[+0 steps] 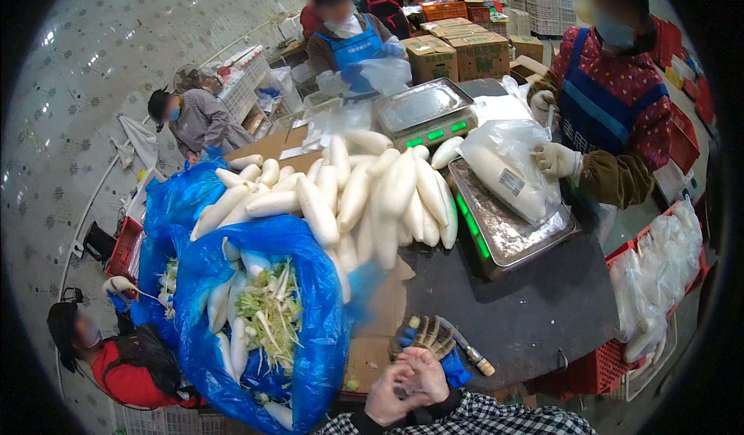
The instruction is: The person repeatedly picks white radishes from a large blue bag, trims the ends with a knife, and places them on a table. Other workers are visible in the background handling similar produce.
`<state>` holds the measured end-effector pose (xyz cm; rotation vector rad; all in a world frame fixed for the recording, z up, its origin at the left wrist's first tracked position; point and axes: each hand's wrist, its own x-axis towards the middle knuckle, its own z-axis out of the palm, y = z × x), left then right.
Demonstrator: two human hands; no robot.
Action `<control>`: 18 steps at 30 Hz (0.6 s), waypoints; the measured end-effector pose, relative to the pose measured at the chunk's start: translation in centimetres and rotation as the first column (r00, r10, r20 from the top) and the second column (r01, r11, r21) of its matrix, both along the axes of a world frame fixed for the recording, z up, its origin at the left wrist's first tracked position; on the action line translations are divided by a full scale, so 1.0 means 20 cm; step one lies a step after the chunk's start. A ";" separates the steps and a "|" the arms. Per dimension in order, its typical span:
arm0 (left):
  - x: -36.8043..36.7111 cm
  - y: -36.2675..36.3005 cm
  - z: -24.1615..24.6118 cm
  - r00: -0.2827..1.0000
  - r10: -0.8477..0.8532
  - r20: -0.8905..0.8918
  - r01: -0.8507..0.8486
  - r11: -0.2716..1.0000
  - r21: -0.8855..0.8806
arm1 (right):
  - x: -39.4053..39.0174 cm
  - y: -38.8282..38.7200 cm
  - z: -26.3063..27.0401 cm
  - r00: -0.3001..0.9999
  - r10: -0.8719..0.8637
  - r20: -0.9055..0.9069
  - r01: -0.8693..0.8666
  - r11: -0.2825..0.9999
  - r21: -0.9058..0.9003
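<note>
My left hand and my right hand, both bare, meet at the table's front edge. Their fingers are curled and overlap, so whatever may lie between them is hidden. Just beyond lie work gloves, blue with worn, dirty fingers. Right of the gloves rests a knife with a wooden handle. A large blue plastic bag gapes to my left, with white radishes and cut leafy tops inside. A big heap of white radishes covers the table beyond.
A digital scale bears a bagged radish, touched by a co-worker's gloved hand. Another scale stands behind the heap. Flattened cardboard lies before me. Filled clear bags sit in a red crate at right.
</note>
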<state>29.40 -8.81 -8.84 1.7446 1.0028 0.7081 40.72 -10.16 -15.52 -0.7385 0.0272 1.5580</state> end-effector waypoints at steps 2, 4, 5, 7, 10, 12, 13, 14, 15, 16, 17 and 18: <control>-0.04 -0.04 0.00 0.983 -0.045 -0.175 0.063 0.993 0.098 | 0.00 0.04 0.02 0.994 0.106 -0.018 -0.106 0.994 -0.030; -0.07 -0.04 -0.01 0.992 -0.039 -0.117 0.029 0.996 -0.086 | -0.01 0.07 0.05 0.970 0.235 -0.057 -0.238 0.971 -0.037; -0.09 -0.02 -0.02 1.000 -0.023 -0.017 0.018 0.969 -0.246 | -0.02 0.07 0.06 0.960 0.252 -0.121 -0.260 0.964 -0.057; -0.13 0.03 -0.02 0.999 0.012 -0.043 -0.021 0.973 -0.228 | -0.04 0.06 0.07 0.920 0.288 -0.268 -0.299 0.954 -0.001; -0.18 0.10 0.01 0.971 0.090 -0.223 -0.036 0.971 0.236 | -0.10 0.03 0.07 0.950 0.236 -0.204 -0.216 0.969 0.115; -0.18 0.12 0.04 0.978 0.108 -0.179 -0.057 0.962 0.269 | -0.15 0.00 0.06 0.983 0.139 -0.118 -0.136 0.990 0.039; -0.17 0.13 0.05 0.986 0.096 -0.138 -0.051 0.953 0.298 | -0.17 -0.01 0.07 0.991 0.120 -0.052 -0.113 0.987 0.111; -0.17 0.15 0.06 0.997 0.068 -0.045 -0.062 0.990 0.124 | -0.18 -0.02 0.08 0.994 0.110 0.006 -0.109 0.984 0.139; -0.16 0.16 0.07 0.994 0.036 -0.106 -0.024 0.994 0.108 | -0.19 -0.04 0.09 0.995 0.097 0.008 -0.096 0.973 0.211; -0.16 0.17 0.08 0.992 -0.015 -0.127 0.029 0.993 0.111 | -0.18 -0.05 0.11 0.977 0.109 0.185 -0.122 0.991 0.062; -0.16 0.19 0.08 0.988 -0.037 -0.148 0.054 0.992 0.112 | -0.17 -0.05 0.13 0.961 0.127 0.244 -0.159 0.980 0.118; -0.15 0.21 0.07 0.973 -0.105 -0.204 0.110 0.994 0.012 | -0.14 -0.07 0.15 0.948 0.167 0.272 -0.208 0.970 0.128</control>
